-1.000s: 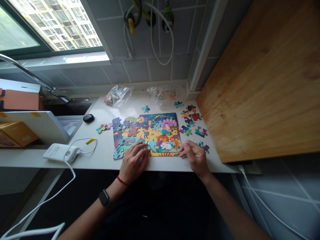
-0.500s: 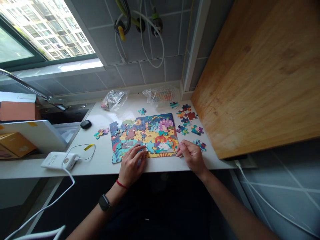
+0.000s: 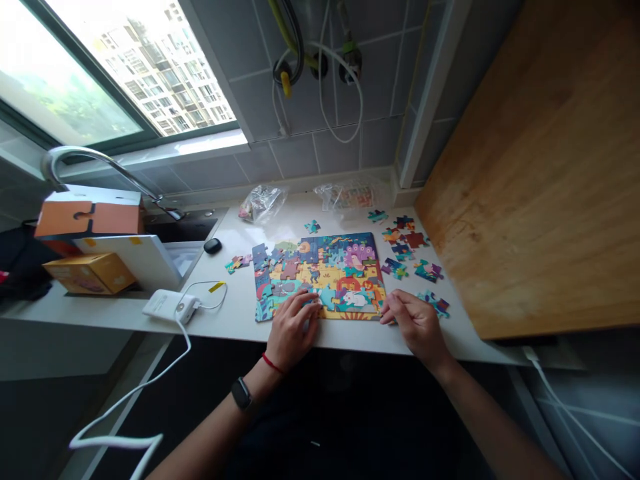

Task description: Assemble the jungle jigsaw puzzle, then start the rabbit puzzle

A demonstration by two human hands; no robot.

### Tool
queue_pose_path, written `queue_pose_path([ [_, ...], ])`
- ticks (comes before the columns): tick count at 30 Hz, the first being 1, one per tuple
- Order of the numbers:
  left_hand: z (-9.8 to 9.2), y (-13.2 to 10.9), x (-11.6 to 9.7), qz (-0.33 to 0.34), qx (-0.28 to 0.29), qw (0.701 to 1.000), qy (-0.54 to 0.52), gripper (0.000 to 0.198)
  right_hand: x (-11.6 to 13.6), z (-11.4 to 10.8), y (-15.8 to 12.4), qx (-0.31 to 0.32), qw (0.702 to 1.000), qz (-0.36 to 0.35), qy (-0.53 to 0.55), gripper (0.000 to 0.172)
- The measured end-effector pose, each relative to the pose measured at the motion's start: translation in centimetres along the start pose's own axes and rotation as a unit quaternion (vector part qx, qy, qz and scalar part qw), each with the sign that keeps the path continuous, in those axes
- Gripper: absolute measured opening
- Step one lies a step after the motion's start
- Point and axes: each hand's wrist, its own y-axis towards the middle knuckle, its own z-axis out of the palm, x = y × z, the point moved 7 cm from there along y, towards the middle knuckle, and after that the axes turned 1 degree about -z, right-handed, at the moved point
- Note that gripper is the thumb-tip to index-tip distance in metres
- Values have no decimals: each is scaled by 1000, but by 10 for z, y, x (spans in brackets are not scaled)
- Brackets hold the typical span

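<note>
Nearby, loose pieces (image 3: 402,251); left hand (image 3: 293,330) slack over puzzle (image 3: 327,272), right hand (image 3: 419,328) half-curled, grips unclear.

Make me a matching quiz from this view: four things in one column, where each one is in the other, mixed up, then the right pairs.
Things:
1. left hand
2. right hand
3. black smartwatch
4. white power bank

Places:
A. on the same arm as the red bracelet
B. on the counter, left of the jigsaw puzzle
C. over the puzzle's near edge
D. by the puzzle's right front corner

Pairs: 1-C, 2-D, 3-A, 4-B
</note>
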Motion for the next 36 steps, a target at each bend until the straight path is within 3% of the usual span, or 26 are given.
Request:
queue_pose_path([
  [5,-6,-1,-3,-4,-5,1000,1,26,-2,3,1,12,1000,-2,-5,56],
  [9,-28,5,11,-28,-24,999,14,28,-4,4,2,17,1000,-4,-10,56],
  [11,-41,11,34,-51,-33,998,27,29,-4,4,2,20,1000,-7,-11,56],
  [14,-48,18,92,-125,1,990,67,42,-5,4,1,23,1000,-10,-11,55],
  [17,-43,19,149,-200,46,974,95,58,-6,3,1,23,1000,-11,-13,54],
  [20,-30,18,175,-214,76,970,90,67,-6,3,1,24,1000,-8,-15,54],
  [26,-5,14,171,-195,115,968,107,79,-6,4,1,23,1000,-5,-16,56],
  [36,-6,16,162,-166,119,973,107,79,-7,3,1,25,999,-8,-21,56],
])
